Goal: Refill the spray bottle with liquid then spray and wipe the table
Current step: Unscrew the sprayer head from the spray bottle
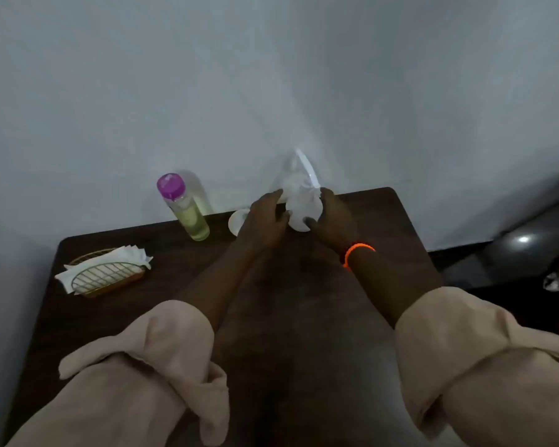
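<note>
Dark brown wood makes up the table, pushed against a pale wall, its far edge running along that wall. Two arms in rolled beige sleeves reach across it toward the middle of the far edge. There both hands meet around the clear spray bottle, which is blurred, its thin tube slanting up against the wall. The left hand curls its fingers around the bottle's left side, and the right hand closes on the white spray head at the front; whether the head is seated on the bottle or lifted off I cannot tell. Toward the left of the far edge stands a refill bottle of pale yellow liquid with a purple cap, tilted in this wide view, well apart from the hands. Near the table's left edge sits a gold wire basket holding white napkins. Just left of the hands, touching the far edge, lies a small white round object, partly hidden. An orange bracelet circles the right wrist
</note>
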`<state>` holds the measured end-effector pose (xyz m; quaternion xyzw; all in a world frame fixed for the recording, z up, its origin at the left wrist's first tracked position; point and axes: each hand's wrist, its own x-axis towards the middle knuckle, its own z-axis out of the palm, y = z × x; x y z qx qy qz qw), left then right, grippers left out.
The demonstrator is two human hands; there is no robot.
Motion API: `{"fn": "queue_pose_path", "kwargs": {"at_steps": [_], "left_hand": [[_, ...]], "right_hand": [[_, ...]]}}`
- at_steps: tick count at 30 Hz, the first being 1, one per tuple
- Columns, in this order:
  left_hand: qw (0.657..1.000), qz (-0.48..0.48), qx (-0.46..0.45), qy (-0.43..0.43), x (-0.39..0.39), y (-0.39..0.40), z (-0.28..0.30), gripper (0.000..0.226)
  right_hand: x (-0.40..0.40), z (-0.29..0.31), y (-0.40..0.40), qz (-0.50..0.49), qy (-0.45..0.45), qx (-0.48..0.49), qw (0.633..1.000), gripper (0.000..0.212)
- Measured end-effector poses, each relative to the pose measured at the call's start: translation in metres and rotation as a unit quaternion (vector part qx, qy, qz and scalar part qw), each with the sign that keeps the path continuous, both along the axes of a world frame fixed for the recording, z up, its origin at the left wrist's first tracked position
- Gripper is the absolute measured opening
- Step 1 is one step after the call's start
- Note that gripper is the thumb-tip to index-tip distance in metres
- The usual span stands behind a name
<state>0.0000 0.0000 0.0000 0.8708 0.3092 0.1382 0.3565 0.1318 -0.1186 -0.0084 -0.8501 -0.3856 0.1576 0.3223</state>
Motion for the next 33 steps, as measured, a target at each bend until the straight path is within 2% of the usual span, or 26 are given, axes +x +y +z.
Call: {"fn": "queue_pose_path", "kwargs": {"at_steps": [4,10,16,23,27,33], "left_hand": [[0.999,0.002,-0.025,-0.036,0.026,0.001,-0.002,0.059],[0.995,0.012,-0.028,-0.093,0.048,0.002,-0.009,0.044],[0.993,0.035,-0.037,-0.11,0.035,-0.006,-0.01,0.038],[0.991,0.059,-0.008,-0.119,-0.072,-0.055,-0.005,0.021],[0.989,0.074,-0.038,-0.123,-0.132,-0.093,-0.003,0.01],[0.979,0.118,-0.113,-0.121,-0.191,-0.123,0.001,0.008]], "right_hand": [[0.005,-0.006,0.013,-0.014,0.025,0.037,0.999,0.052],[0.014,-0.024,0.022,-0.047,0.018,0.093,0.994,0.039],[0.002,-0.021,0.014,-0.004,-0.017,0.126,0.992,0.036],[-0.079,-0.009,-0.039,0.107,0.04,0.146,0.983,0.038],[-0.138,-0.014,-0.068,0.125,0.1,0.133,0.978,0.033],[-0.196,-0.01,-0.083,0.162,0.159,0.117,0.967,0.03]]}}
